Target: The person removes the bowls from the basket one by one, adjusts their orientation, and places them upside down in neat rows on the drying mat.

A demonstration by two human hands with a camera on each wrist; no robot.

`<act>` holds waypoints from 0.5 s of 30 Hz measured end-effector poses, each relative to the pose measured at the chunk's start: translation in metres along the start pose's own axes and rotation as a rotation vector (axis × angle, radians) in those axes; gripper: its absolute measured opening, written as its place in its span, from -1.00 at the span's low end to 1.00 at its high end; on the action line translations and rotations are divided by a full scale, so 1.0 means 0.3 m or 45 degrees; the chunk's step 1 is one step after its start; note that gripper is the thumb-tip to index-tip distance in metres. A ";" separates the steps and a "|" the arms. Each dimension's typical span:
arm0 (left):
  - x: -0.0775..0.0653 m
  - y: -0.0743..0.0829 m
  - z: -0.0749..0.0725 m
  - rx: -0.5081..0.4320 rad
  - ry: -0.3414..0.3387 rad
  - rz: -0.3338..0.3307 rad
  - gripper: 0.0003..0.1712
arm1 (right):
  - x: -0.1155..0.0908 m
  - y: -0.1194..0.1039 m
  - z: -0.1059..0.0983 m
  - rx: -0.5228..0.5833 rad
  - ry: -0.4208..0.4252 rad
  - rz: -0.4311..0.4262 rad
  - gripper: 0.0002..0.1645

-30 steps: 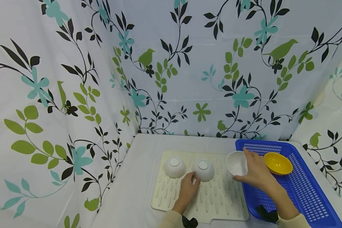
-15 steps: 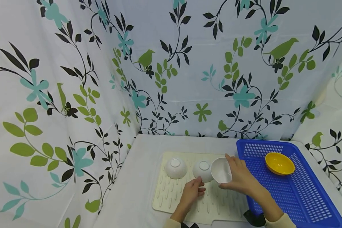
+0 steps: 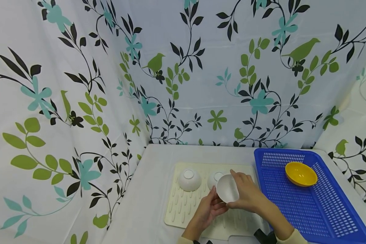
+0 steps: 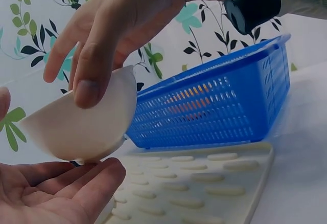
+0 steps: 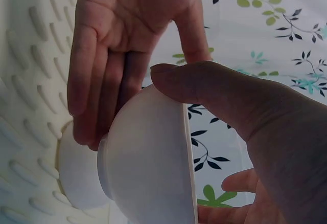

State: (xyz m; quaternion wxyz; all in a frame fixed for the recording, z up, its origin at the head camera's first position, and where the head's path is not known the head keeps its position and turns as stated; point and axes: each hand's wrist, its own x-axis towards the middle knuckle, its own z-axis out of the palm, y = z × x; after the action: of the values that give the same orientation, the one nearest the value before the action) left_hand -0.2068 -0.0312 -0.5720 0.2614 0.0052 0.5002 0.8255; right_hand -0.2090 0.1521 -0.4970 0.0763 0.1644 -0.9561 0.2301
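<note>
My right hand [image 3: 248, 194] pinches a white bowl [image 3: 227, 188] across its rim, thumb on one side and fingers on the other. The bowl is tilted, with its inside facing me in the head view. My left hand [image 3: 205, 209] lies palm up below it. In the left wrist view the left fingertips [image 4: 115, 172] are right at the bowl's foot, and the right wrist view shows those fingers stretched out. Behind the held bowl, a second white bowl [image 3: 212, 181] stands upside down, partly hidden. A third white bowl [image 3: 189, 180] sits upside down to its left.
Both upside-down bowls stand on a cream ridged drying mat [image 3: 177, 215]. To the right is a blue perforated basket [image 3: 280, 152] with a yellow bowl [image 3: 301, 174] inside. A patterned curtain [image 3: 183, 67] hangs behind the white table [image 3: 131, 203].
The right hand has carried the white bowl left from over the basket's edge to the left hand. The left hand has left the middle upside-down bowl and turned palm up.
</note>
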 end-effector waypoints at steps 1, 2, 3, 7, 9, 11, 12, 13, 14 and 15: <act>-0.002 0.001 0.001 -0.011 0.002 0.001 -0.17 | -0.001 -0.004 0.000 0.001 0.003 -0.005 0.37; -0.005 0.002 0.002 -0.014 0.002 0.003 -0.17 | -0.002 -0.006 0.001 0.003 0.010 -0.015 0.37; -0.007 0.003 0.003 -0.020 0.006 0.002 -0.17 | -0.003 -0.009 0.002 0.007 0.013 -0.018 0.38; -0.011 0.004 0.001 -0.024 0.026 0.005 -0.20 | -0.006 -0.014 0.009 0.011 0.010 -0.022 0.40; -0.013 0.003 -0.002 -0.028 0.028 0.008 -0.22 | -0.007 -0.014 0.014 0.001 0.005 -0.020 0.41; -0.016 0.002 -0.004 -0.020 0.029 0.014 -0.24 | -0.008 -0.014 0.020 -0.007 -0.003 -0.017 0.41; -0.018 0.001 -0.005 -0.018 0.029 0.017 -0.24 | -0.009 -0.015 0.022 -0.009 -0.004 -0.016 0.42; -0.019 0.000 -0.006 -0.015 0.027 0.021 -0.25 | -0.010 -0.016 0.025 -0.010 -0.005 -0.013 0.42; -0.020 -0.001 -0.008 -0.012 0.025 0.025 -0.26 | -0.010 -0.018 0.026 -0.009 -0.006 -0.011 0.42; -0.020 -0.002 -0.009 -0.013 0.025 0.025 -0.27 | -0.011 -0.020 0.028 -0.010 -0.008 -0.007 0.42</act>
State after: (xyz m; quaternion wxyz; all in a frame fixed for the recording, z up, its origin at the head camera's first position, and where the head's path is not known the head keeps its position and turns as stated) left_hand -0.2021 -0.0359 -0.5723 0.2485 0.0007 0.4984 0.8306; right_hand -0.2045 0.1441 -0.5025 0.0745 0.1675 -0.9568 0.2256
